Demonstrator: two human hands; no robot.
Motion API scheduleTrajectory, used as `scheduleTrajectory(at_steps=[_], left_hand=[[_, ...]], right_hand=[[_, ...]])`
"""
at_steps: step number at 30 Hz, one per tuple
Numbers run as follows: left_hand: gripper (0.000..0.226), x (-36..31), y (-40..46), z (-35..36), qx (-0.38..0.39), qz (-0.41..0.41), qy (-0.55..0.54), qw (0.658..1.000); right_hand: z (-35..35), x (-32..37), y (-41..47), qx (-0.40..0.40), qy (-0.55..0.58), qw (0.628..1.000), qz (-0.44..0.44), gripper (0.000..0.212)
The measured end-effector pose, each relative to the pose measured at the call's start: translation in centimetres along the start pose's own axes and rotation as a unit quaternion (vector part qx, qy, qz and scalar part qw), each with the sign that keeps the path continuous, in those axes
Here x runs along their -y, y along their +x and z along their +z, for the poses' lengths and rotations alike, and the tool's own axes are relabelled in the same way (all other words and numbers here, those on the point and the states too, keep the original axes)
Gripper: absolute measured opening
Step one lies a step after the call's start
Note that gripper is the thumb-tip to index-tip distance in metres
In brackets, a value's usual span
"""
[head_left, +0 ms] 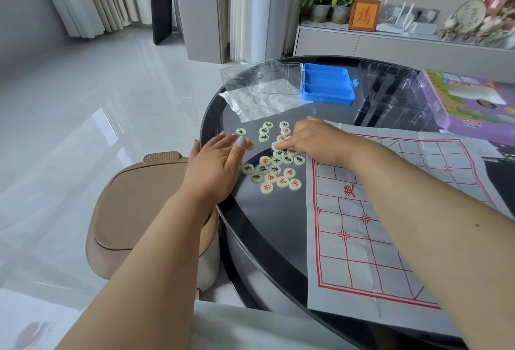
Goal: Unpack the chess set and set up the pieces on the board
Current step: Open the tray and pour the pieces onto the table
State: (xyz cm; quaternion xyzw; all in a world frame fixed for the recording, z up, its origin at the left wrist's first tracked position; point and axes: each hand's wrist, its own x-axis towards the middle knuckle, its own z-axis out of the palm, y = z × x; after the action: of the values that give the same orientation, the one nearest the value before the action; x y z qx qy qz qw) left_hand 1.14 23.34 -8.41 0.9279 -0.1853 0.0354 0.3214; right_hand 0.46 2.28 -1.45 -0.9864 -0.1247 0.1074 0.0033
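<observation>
Left hand (214, 166) open beside pieces (274, 166); right hand (317, 138) fingertips pressing one

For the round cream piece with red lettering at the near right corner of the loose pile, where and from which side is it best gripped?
Probably by its rim, from above. The round cream piece with red lettering lies flat on the glossy black table, so only its edges offer purchase. Its near and right sides look clear, while another piece sits close on its left. A thumb-and-forefinger pinch, near side to far side, suits it.
</observation>
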Motion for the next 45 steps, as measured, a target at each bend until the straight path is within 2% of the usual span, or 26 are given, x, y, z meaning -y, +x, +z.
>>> scheduleTrajectory(at_steps=[4, 9, 12, 15, 19, 22, 26, 30, 35, 41, 45], left_hand=[[0.077, 0.0, -0.1, -0.1, -0.01, 0.006, 0.0, 1.0], [0.066, -0.2, -0.7, -0.7, 0.028, 0.083, 0.027, 0.996], [0.067, 0.0, -0.7, -0.8, 0.052, 0.099, 0.038, 0.993], [0.068, 0.0, -0.6, -0.8, 0.043, 0.094, 0.041, 0.994], [0.073, 0.0, -0.6, -0.9, 0.009, 0.068, 0.017, 0.998], [0.066, 0.4, -0.7, -1.0, -0.003, 0.051, -0.012, 0.999], [0.063, 0.7, -0.8, -1.0, 0.006, 0.036, -0.057, 0.998], [0.069, 0.9, -0.7, -0.9, 0.002, 0.017, -0.111, 0.994], [0.068, 0.8, -0.8, -0.9, 0.002, 0.027, -0.093, 0.995], [0.07, 0.9, -0.7, -0.8, -0.002, 0.033, -0.08, 0.996], [0.068, 0.9, -0.6, -0.6, -0.004, 0.035, -0.061, 0.998]], right_hand=[[0.8, 1.4, 1.2, -0.015, 0.116, 0.993, 0.028, 0.044], [-0.5, 0.9, -0.5, -0.043, 0.122, 0.991, -0.012, 0.051], [-0.3, 0.2, -1.5, -0.009, 0.174, 0.985, -0.014, 0.039], [-0.1, 0.5, -1.7, 0.013, 0.159, 0.987, -0.004, 0.037], [-0.3, 1.7, -0.5, 0.036, 0.039, 0.999, 0.013, 0.052], [-0.2, 2.4, 0.0, 0.025, 0.09, 0.995, 0.02, 0.054], [-0.2, 3.0, -1.1, 0.001, 0.208, 0.978, -0.031, 0.057], [0.9, 4.2, -1.9, 0.056, 0.186, 0.978, -0.073, 0.053], [0.3, 3.7, -1.5, 0.045, 0.07, 0.995, -0.05, 0.053], [0.2, 2.3, -1.7, -0.057, 0.241, 0.969, -0.024, 0.051], [0.3, 2.2, -2.5, -0.037, 0.226, 0.972, -0.057, 0.044]])
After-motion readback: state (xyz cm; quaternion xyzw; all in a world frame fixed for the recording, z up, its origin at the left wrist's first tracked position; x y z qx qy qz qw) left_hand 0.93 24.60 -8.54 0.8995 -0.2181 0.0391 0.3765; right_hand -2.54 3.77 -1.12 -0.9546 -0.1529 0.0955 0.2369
